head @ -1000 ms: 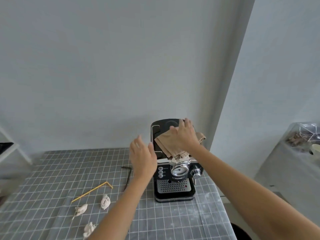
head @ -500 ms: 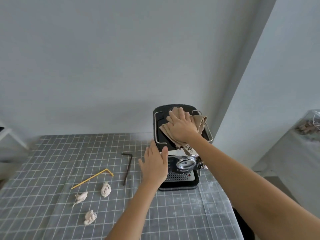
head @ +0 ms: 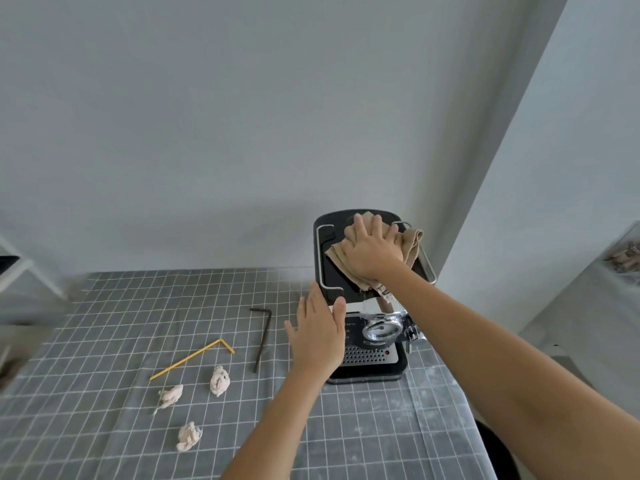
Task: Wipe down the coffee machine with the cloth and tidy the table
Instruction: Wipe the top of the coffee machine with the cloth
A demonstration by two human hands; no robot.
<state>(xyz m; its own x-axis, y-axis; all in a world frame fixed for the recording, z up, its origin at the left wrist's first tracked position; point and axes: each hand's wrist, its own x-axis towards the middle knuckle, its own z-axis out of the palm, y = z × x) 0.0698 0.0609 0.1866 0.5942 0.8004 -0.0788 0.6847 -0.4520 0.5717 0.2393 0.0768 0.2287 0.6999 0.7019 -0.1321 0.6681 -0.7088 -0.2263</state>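
Paper scraps [head: 219, 380] and two sticks are left on the table [head: 104, 323]. The coffee machine [head: 367, 341] is steadied by the open left hand [head: 317, 336]; the cloth [head: 408, 242] is pressed on top under the flat, spread right hand [head: 372, 252]. Even pressure should be kept.

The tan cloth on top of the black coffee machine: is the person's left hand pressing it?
No: the right hand lies flat on the tan cloth, while the left hand is beside the black coffee machine.

plain grey walls [head: 242, 116], white shelf [head: 20, 271] at left
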